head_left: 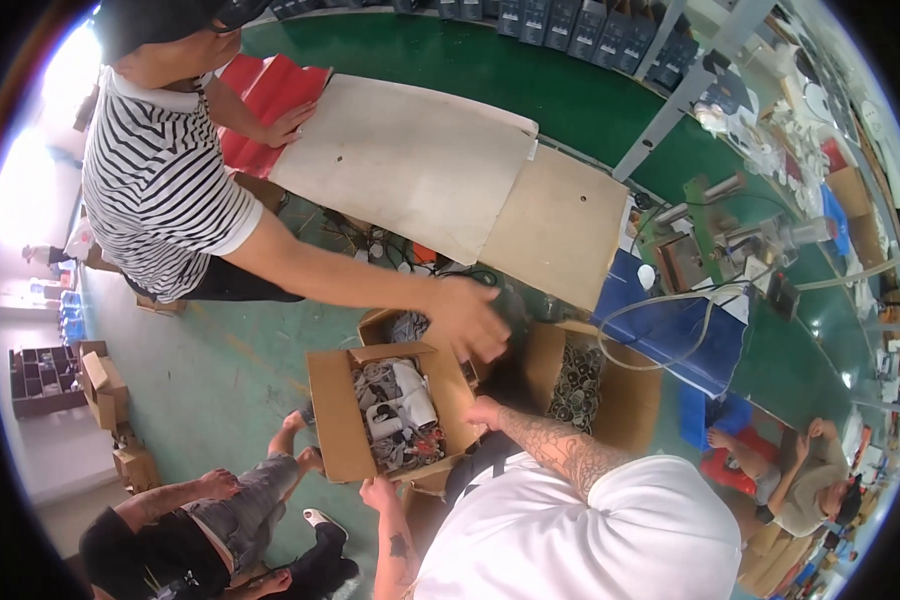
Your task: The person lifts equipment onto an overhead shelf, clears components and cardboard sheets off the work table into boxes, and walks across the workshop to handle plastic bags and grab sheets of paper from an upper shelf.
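Between my hands is an open cardboard box holding grey cables, white plastic parts and some red pieces. My left hand has its fingers closed on the box's near lower edge. At the box's right side, my right hand is closed on the raised flap. A co-worker's hand, smeared by motion, reaches over just beyond that flap. Right of my right hand stands another open carton with many coiled grey cables. A third carton is partly hidden behind the box I hold.
The co-worker in a striped shirt leans on a pale-topped bench. A metal and green machine with a hose stands to the right beside a blue sheet. Seated people are at lower left and far right.
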`<state>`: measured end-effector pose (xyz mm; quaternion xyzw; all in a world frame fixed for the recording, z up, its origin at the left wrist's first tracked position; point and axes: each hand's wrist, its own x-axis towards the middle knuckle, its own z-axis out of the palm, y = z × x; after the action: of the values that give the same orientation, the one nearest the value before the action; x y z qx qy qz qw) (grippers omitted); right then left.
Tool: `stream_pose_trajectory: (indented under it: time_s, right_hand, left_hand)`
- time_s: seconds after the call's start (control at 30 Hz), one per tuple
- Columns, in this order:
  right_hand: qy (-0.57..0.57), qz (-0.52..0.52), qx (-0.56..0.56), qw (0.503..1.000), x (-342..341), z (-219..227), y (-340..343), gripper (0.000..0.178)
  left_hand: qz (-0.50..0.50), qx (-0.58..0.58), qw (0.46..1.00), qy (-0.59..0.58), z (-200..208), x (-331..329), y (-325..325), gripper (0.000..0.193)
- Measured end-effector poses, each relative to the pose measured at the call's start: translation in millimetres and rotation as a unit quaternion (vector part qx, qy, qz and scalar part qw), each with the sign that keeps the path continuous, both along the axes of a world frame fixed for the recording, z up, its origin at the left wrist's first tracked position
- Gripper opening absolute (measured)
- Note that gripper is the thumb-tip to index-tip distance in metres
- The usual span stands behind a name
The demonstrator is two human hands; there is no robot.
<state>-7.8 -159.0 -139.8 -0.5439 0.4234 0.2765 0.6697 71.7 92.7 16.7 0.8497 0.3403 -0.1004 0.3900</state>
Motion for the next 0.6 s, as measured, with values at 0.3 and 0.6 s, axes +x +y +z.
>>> stream_pose_trajectory:
  time_s: [0.3, 0.6]
  right_hand:
    - [-0.019, -0.131, 0.102, 0.986, -30, 87, -14, 0.024]
    - [-0.032, -0.244, 0.112, 0.963, -64, 99, -30, 0.028]
  left_hand:
    - [-0.010, -0.138, 0.989, 0.046, -32, 17, 53, 0.017]
    - [-0.125, -0.130, 0.977, 0.114, -29, 40, -7, 0.017]
